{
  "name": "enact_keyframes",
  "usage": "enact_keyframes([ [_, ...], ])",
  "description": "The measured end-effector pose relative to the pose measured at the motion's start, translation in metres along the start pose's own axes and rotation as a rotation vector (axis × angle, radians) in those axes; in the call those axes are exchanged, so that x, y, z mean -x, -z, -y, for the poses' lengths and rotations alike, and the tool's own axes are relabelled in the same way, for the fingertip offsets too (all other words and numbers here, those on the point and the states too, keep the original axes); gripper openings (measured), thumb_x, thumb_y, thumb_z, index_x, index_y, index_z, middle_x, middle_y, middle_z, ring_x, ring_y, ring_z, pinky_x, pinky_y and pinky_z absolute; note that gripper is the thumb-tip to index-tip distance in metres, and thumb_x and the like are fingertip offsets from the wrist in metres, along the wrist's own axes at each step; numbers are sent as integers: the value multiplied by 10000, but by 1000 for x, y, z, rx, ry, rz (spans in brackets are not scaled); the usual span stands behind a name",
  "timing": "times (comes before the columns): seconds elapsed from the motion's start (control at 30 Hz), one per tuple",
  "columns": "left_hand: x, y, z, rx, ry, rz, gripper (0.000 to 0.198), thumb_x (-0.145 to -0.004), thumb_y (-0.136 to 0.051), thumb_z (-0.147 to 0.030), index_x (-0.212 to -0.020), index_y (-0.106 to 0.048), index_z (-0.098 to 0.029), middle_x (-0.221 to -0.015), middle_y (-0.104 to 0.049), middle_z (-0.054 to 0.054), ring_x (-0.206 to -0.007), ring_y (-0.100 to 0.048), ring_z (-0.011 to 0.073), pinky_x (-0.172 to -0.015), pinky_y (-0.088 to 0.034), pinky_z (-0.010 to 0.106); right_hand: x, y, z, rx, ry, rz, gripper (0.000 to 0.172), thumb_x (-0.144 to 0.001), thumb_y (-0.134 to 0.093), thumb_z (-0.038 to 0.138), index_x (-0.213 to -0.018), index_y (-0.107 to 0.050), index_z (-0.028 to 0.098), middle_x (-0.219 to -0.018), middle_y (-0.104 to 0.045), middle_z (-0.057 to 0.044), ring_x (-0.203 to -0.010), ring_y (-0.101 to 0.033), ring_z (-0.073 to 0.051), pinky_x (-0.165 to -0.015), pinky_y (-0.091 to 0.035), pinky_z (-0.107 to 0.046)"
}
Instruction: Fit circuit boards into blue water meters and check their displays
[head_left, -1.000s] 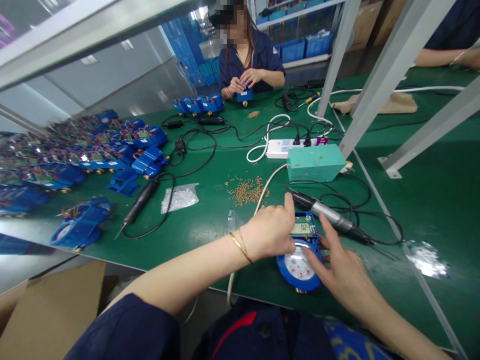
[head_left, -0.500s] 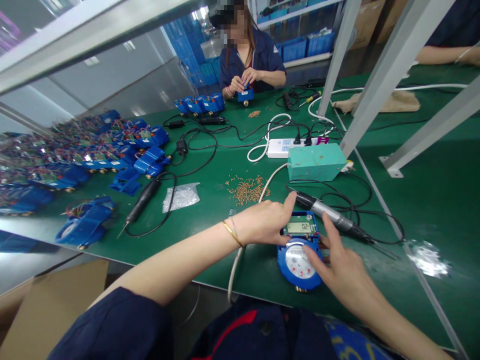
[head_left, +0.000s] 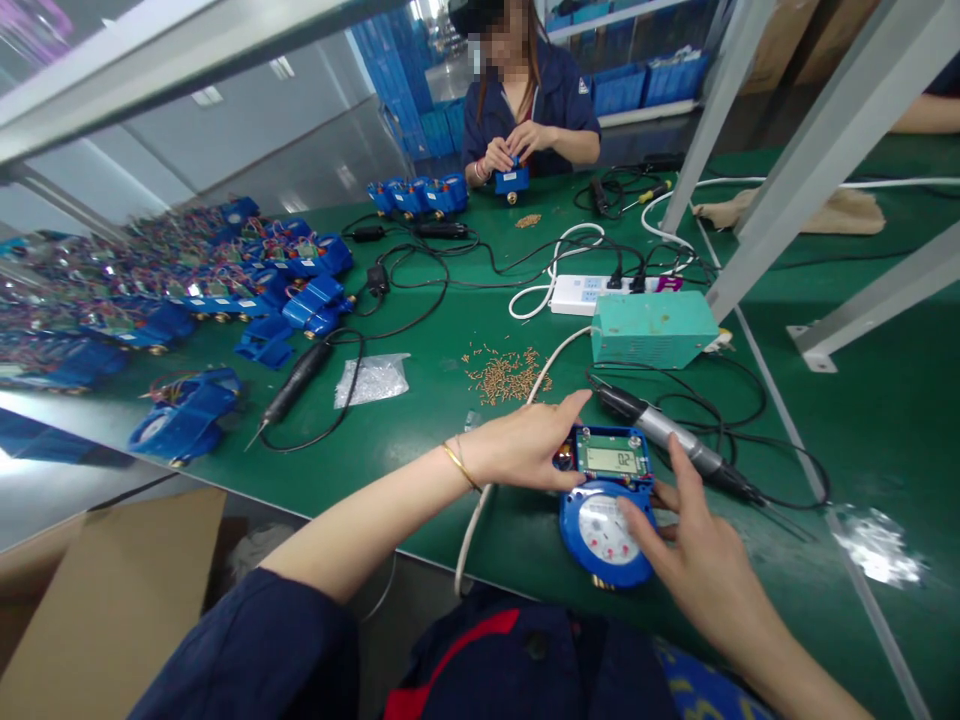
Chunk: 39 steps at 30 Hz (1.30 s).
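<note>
A blue water meter (head_left: 609, 535) lies on the green bench in front of me, its round dial nearer my body. Its upper compartment is uncovered and shows a small LCD screen (head_left: 616, 460) on a circuit board. My left hand (head_left: 529, 445) holds the upper left side, thumb and index finger apart along the edge. My right hand (head_left: 697, 535) grips the right side, its thumb at the dial's rim and other fingers partly hidden behind the casing. Just beyond the meter lies a silver and black electric screwdriver (head_left: 675, 437).
Loose brass-coloured screws (head_left: 510, 378) lie beyond my left hand, beside a clear plastic bag (head_left: 373, 380). A turquoise box (head_left: 652, 330) and white power strip (head_left: 577, 293) stand behind. Another screwdriver (head_left: 296, 385) and many blue meters (head_left: 172, 415) fill the left. A co-worker (head_left: 529, 110) sits opposite; metal posts (head_left: 825, 150) rise at right.
The whole view has shifted slightly, moving the scene rightward. My left hand has drawn back a little from the screen's left edge, uncovering an orange part there. The right hand stays on the meter.
</note>
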<state>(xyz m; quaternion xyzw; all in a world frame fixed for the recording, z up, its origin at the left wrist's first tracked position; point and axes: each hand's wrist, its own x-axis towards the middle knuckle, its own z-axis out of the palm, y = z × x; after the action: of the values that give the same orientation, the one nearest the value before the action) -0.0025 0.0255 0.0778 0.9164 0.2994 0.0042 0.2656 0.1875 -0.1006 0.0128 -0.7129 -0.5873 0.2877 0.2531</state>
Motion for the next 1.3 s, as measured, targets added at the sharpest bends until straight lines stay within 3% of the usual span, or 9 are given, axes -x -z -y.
enact_keyframes([
  [0.33, 1, -15, -1, 10, -12, -108, 820, -773, -641, -382, -1406, -269, -16, -1126, -691, 221, -893, -721, 325, -749, -557, 404, 1, -3, -5, 42, 14, -17, 868, -888, -430, 604, -1559, -133, 139, -1076, -729, -144, -681, -731, -321, -646, -576, -434],
  [0.63, 6, -29, -4, 70, 74, -197, 847, -754, -638, -402, -1414, -269, -20, -1160, -671, 221, -1017, -687, 350, -873, -556, 461, 1, -3, -5, 93, 60, -44, 837, -906, -406, 597, -1544, -186, 102, -1013, -737, -152, -596, -709, -303, -633, -574, -428],
  [0.83, 7, -44, -22, 75, 218, -298, 758, -714, -595, -262, -1358, -307, 14, -1206, -609, 255, -1146, -607, 362, -941, -534, 465, 1, -3, -5, 102, 104, -82, 823, -913, -407, 579, -1541, -192, 92, -977, -744, -139, -556, -700, -290, -592, -571, -405],
  [0.97, 5, -39, -26, 12, 200, -225, 688, -718, -570, -233, -1320, -332, 2, -1180, -612, 254, -1099, -626, 359, -915, -543, 467, 0, -2, -6, 89, 123, -84, 828, -910, -434, 566, -1535, -206, 75, -970, -745, -150, -520, -690, -275, -541, -557, -371],
  [1.13, 3, -23, -16, -71, 97, -120, 626, -744, -572, -252, -1284, -359, -17, -1064, -663, 234, -968, -684, 356, -776, -571, 431, 0, -3, -5, 123, 165, -89, 797, -936, -437, 545, -1540, -188, 88, -960, -749, -139, -565, -707, -271, -499, -538, -338],
  [1.23, 1, -15, -10, -81, 53, -64, 636, -765, -602, -299, -1293, -356, -43, -984, -696, 184, -852, -715, 322, -700, -565, 386, 0, 3, 1, 261, 284, -215, 773, -953, -437, 535, -1527, -218, 67, -1029, -724, -168, -733, -721, -310, -547, -537, -363],
  [1.3, 0, -12, -7, -74, 39, -41, 655, -769, -627, -326, -1300, -352, -59, -965, -710, 160, -819, -722, 305, -679, -557, 364, -1, 11, 7, 319, 430, -361, 685, -942, -511, 481, -1465, -355, 67, -1129, -664, -201, -908, -679, -336, -665, -533, -392],
])
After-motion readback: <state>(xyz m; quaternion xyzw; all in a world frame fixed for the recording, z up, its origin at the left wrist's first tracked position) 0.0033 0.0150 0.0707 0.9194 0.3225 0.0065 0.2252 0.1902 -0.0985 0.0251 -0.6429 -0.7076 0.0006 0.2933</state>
